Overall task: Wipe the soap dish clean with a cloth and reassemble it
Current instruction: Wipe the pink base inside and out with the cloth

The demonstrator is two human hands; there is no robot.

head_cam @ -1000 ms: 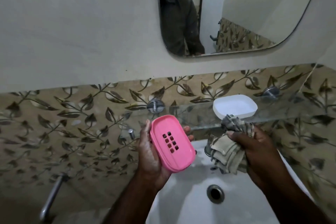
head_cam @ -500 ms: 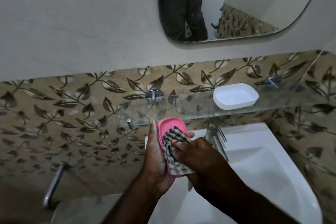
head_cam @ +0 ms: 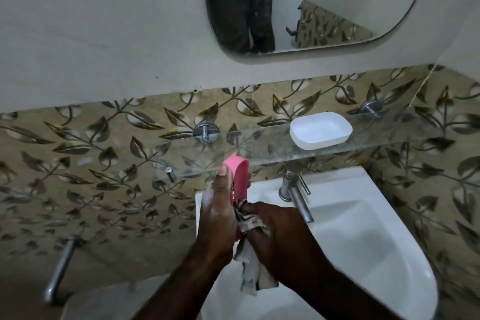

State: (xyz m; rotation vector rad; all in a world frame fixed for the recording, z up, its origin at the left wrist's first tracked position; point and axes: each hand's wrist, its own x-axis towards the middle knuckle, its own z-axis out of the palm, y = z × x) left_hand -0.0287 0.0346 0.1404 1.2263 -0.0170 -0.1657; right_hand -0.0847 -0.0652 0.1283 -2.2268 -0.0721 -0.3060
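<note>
My left hand (head_cam: pixel 219 212) grips the pink soap dish insert (head_cam: pixel 239 176), held on edge above the sink so only its rim and part of the slotted face show. Pressed against the insert's lower part is a checked cloth (head_cam: pixel 249 262), bunched in my right hand (head_cam: pixel 279 235); its loose end hangs down below the hands. The white soap dish base (head_cam: pixel 320 130) sits apart on the glass shelf (head_cam: pixel 265 149), up and to the right of both hands.
A white sink (head_cam: pixel 363 236) lies under the hands, with a chrome tap (head_cam: pixel 294 193) just right of the insert. A mirror (head_cam: pixel 311 0) hangs above the shelf. A chrome pipe (head_cam: pixel 59 270) sticks out at lower left. Leaf-patterned tiles cover the wall.
My right hand brought the cloth from the right onto the pink insert and has rubbed down to its lower end. The insert has turned from face-on to edge-on.
</note>
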